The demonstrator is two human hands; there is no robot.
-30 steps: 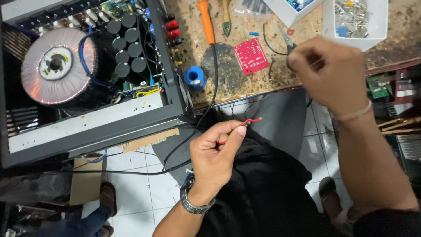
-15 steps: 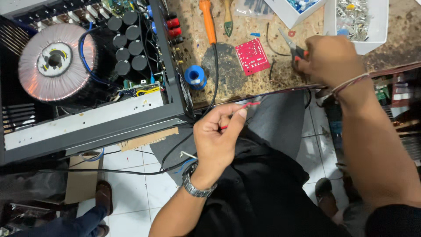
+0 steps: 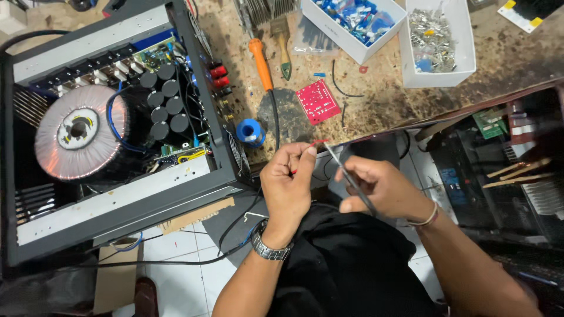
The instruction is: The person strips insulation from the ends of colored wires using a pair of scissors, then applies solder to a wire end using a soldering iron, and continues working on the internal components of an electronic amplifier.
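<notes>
From the head camera, we see the left hand point(image 3: 288, 185) closed in a loose fist, thumb and forefinger pinched on a thin red wire point(image 3: 317, 142) whose bare end sticks out at about one o'clock from the knuckles. The right hand point(image 3: 382, 188) sits just beside it at three o'clock, fingers wrapped round a slim metal tool, tweezers by the look of them point(image 3: 349, 176), with the tip raised toward the wire's end. The two hands are near but not touching.

We judge the work to be at the stage of dressing the wire's end; the next move calls for a steady tip meeting the wire just past the pinch.

The wire is short, slender and bright red, curving slightly above the bench edge. At eleven o'clock from the hands lie a blue solder spool point(image 3: 251, 132) and an orange-handled soldering iron point(image 3: 261, 63); at twelve, a small red circuit board point(image 3: 318, 101). The open amplifier chassis point(image 3: 117, 199) fills the left side.
</notes>
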